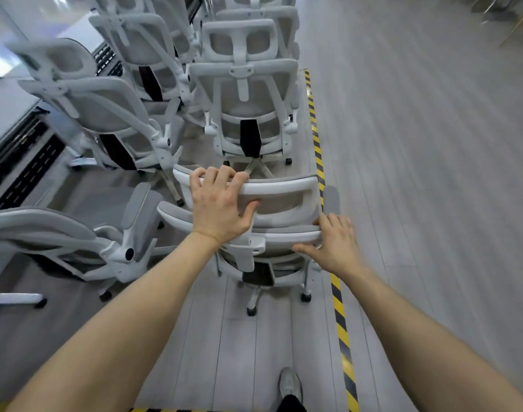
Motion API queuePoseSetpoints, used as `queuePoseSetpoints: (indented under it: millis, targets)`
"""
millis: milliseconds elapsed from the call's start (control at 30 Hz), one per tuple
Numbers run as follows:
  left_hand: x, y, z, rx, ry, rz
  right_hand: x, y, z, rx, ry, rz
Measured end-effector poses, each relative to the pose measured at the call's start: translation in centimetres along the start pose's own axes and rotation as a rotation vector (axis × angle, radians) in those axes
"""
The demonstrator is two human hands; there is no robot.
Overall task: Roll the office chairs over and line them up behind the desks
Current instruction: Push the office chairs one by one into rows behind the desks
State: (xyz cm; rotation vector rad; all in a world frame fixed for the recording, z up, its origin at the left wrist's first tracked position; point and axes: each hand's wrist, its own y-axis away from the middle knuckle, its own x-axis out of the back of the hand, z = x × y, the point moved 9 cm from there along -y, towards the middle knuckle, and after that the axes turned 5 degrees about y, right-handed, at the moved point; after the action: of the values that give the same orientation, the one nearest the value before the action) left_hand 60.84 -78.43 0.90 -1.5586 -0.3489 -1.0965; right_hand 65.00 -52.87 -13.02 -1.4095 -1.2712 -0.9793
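A white-framed office chair with grey mesh (284,203) stands right in front of me, its back toward me. My left hand (221,206) grips the top of its headrest, fingers curled over the rim and thumb under it. My right hand (333,245) holds the right end of the backrest's top edge, thumb beneath and fingers on the rim. Ahead stands another chair of the same kind (248,108), and more chairs (147,52) crowd behind and left of it. A desk (7,102) runs along the left edge.
A chair (76,236) sits at the left, turned sideways, close to the one I hold. Yellow-black floor tape (337,292) runs along the right of the chair row. Open grey floor (432,173) lies to the right. My shoe (290,385) shows at the bottom.
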Motion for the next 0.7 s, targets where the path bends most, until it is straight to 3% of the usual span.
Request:
queuePoseSetpoints:
  millis: [367, 700]
  targets:
    - [-4.5, -6.1, 0.8, 0.030, -0.014, -0.039, 0.0, -7.2, 4.1, -0.023, -0.014, -0.029]
    - [-5.3, -6.9, 2.2, 0.045, -0.008, -0.040, 0.5, -8.2, 5.8, -0.008, -0.022, -0.054]
